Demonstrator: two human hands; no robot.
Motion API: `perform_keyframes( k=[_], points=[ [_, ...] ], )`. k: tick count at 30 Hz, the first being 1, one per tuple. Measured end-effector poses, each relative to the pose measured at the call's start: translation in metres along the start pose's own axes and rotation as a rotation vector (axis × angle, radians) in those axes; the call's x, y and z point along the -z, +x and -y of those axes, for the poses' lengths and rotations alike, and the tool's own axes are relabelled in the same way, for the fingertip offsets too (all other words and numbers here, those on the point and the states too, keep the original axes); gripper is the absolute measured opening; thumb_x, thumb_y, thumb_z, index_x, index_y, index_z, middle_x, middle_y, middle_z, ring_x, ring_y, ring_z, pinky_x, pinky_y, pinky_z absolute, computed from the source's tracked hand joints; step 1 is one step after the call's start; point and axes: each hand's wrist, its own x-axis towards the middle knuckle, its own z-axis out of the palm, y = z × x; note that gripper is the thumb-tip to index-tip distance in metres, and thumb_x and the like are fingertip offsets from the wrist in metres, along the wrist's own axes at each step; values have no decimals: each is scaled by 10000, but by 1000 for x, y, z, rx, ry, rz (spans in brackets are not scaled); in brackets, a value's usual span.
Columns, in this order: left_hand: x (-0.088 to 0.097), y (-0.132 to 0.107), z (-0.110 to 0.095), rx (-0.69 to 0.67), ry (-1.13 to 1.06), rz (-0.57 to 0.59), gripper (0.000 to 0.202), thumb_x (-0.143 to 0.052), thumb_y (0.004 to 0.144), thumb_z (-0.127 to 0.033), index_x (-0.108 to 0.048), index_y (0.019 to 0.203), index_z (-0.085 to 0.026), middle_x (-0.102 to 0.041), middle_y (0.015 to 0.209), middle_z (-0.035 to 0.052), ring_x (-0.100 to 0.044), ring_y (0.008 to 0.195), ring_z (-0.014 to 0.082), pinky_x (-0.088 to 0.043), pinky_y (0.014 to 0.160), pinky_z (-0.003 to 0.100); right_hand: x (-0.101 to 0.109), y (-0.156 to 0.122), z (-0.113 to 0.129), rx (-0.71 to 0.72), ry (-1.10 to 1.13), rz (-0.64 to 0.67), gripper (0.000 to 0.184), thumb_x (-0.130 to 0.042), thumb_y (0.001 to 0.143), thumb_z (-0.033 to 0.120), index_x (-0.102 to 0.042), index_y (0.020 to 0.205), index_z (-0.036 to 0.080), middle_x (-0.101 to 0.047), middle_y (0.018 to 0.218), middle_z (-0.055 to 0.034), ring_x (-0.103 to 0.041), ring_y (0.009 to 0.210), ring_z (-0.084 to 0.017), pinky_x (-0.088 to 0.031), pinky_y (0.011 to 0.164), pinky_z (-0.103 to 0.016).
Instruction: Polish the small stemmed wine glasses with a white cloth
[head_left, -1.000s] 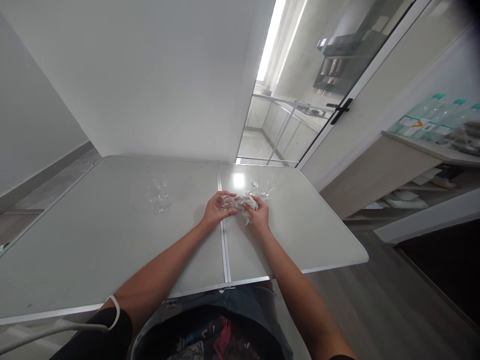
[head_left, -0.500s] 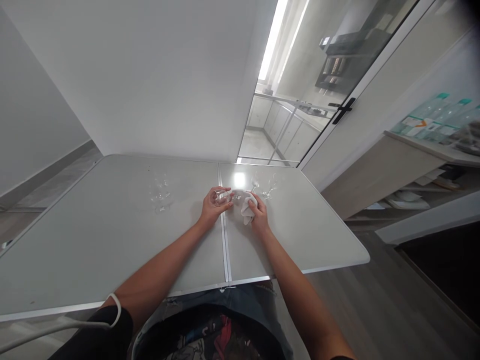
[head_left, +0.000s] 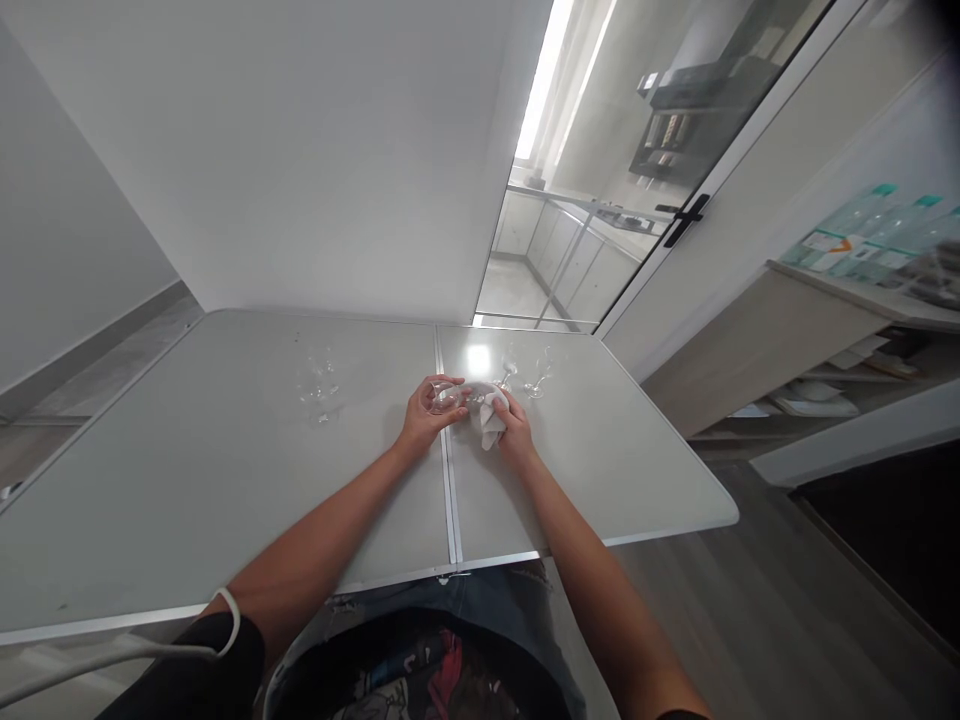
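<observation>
My left hand [head_left: 424, 415] is closed around the bowl of a clear wine glass [head_left: 447, 398], which lies sideways above the table's middle seam. A white cloth [head_left: 490, 420] is gripped in my right hand [head_left: 515, 428], at the glass's stem end; the cloth and fingers partly hide the stem and foot. Just beyond my right hand, clear stemmed glasses [head_left: 537, 384] stand on the table. More clear glasses [head_left: 320, 385] are on the left half, their outlines faint against the pale top.
The pale table [head_left: 225, 480] has a metal seam and edge. Behind it rise a white wall [head_left: 337, 160] and a glass door with a black handle [head_left: 686, 222]. Shelves with bottles [head_left: 847, 240] stand at the right. A white cable [head_left: 135, 652] loops over my left arm.
My right hand and the cloth have shifted slightly left, toward the bowl of the wine glass. My left hand keeps its hold, and the other glasses stay put.
</observation>
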Motion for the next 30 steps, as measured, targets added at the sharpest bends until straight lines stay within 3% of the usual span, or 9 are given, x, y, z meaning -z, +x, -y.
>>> perform_keyframes(
  k=[4, 10, 14, 19, 23, 27, 30],
  points=[
    [1, 1, 0, -10, -20, -42, 547, -888, 701, -306, -571, 1140, -228, -637, 1324, 113, -702, 1129, 278, -553, 1034, 497, 5, 1, -3, 32, -15, -33, 263, -712, 846, 431, -724, 992, 213, -654, 868, -3, -591, 785, -149, -456, 690, -233],
    [0, 0, 0, -11, 12, -8, 546, -888, 700, -321, -575, 1138, -229, -645, 1309, 112, -700, 1130, 275, -537, 1049, 496, 1, -1, 3, 39, 27, -28, 367, -696, 843, 438, -695, 1145, 230, -674, 1020, -26, -618, 882, -171, -488, 741, -249],
    [0, 0, 0, -4, 20, -5, 556, -889, 698, -321, -570, 1145, -227, -644, 1312, 118, -703, 1123, 275, -546, 1038, 497, -2, 0, 3, 36, -47, -29, 321, -684, 835, 455, -705, 1036, 205, -665, 898, -21, -605, 794, -165, -476, 690, -247],
    [1, 0, 0, -8, -7, -12, 528, -873, 723, -308, -566, 1144, -226, -629, 1327, 115, -708, 1118, 280, -556, 1032, 514, 6, 0, 3, 101, -97, -201, 281, -678, 821, 474, -637, 851, 198, -599, 753, 18, -556, 681, -139, -445, 626, -235],
    [1, 0, 1, -14, 7, 3, 530, -872, 724, -311, -566, 1148, -222, -631, 1317, 123, -701, 1134, 293, -562, 1019, 514, 12, 0, 7, 93, -132, -319, 387, -617, 854, 563, -572, 721, 202, -535, 640, 29, -523, 605, -137, -430, 568, -248],
    [0, 0, 3, -9, 77, 4, 550, -879, 712, -328, -570, 1155, -224, -647, 1286, 121, -700, 1134, 291, -572, 992, 487, 12, -5, 16, 263, -336, -168, 343, -611, 879, 496, -641, 718, 195, -662, 887, -47, -639, 838, -190, -506, 724, -290],
    [-1, 0, 2, -40, 167, 6, 559, -883, 701, -360, -578, 1146, -216, -684, 1233, 121, -694, 1134, 277, -545, 1018, 490, 9, -9, 19, 365, -448, -43, 200, -626, 883, 393, -694, 942, 215, -679, 995, -47, -642, 941, -205, -512, 835, -328]
  ],
)
